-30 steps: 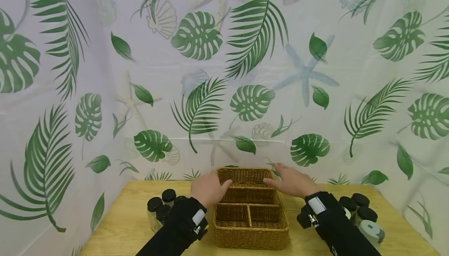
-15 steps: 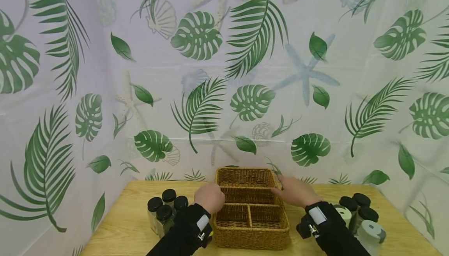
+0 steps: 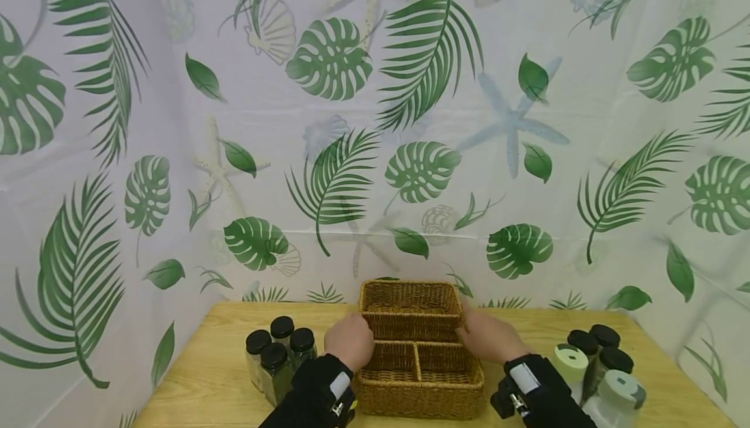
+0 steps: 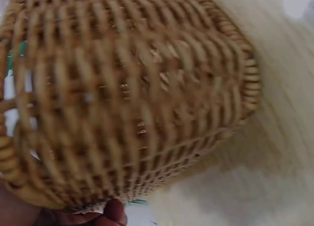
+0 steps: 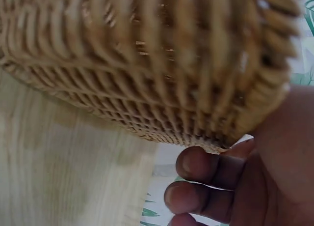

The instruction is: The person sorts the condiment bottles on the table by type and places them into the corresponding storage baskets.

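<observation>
A brown woven basket (image 3: 419, 398) stands in the middle of the table in the head view, with one wide compartment at the back and two smaller ones in front. My left hand (image 3: 349, 342) grips its left side, fingers curled. On the opposite side, my right hand (image 3: 491, 337) holds the right wall near the back. The left wrist view shows the basket's side wall (image 4: 122, 88) close up, with fingertips (image 4: 115, 210) at its far end. Bent fingers (image 5: 196, 163) reach round the basket's far corner in the right wrist view; the thumb is mostly hidden there.
Several clear jars with black lids (image 3: 274, 355) stand left of the basket on the wooden table (image 3: 193, 363). To the right are more black-lidded jars (image 3: 612, 357) and white containers (image 3: 618, 394), partly behind the right sleeve. A leaf-patterned cloth (image 3: 375, 122) hangs behind the table.
Both hands have come down along the basket's sides, toward me. The left thumb, earlier stretched over the basket, is now tucked in and the fingers are curled. The basket has barely moved.
</observation>
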The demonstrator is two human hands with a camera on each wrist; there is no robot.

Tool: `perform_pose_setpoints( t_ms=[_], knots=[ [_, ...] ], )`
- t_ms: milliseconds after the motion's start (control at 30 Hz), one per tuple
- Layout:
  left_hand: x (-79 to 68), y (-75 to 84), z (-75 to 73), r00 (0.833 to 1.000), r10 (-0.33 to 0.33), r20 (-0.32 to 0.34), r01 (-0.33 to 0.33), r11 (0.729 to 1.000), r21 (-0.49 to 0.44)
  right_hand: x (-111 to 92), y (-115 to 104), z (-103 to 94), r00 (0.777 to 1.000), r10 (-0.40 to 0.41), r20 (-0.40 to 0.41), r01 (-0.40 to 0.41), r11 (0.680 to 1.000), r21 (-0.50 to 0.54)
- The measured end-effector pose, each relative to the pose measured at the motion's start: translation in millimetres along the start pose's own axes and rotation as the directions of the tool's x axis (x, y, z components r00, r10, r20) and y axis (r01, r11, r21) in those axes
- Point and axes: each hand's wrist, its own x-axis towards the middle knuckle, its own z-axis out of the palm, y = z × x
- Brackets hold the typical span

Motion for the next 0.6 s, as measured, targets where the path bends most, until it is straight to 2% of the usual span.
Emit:
perform_pose_setpoints(
  t_ms=[233,367,600],
  knots=[
    [-4.0,1.1,9.0,0.997,0.022,-0.075,-0.016,0.997,0.079,-5.6,0.6,5.8,0.999,-0.009,-0.04,0.009,1.0,-0.004],
    [-6.1,0.8,14.3,0.994,0.029,-0.101,-0.021,0.997,0.078,-6.9,1.5,12.6,0.996,-0.018,-0.086,0.018,1.0,0.0],
    [-6.6,-2.0,23.7,0.994,0.01,-0.108,-0.004,0.999,0.053,-6.5,-1.8,18.6,0.995,-0.002,-0.096,0.004,1.0,0.019]
  ],
)
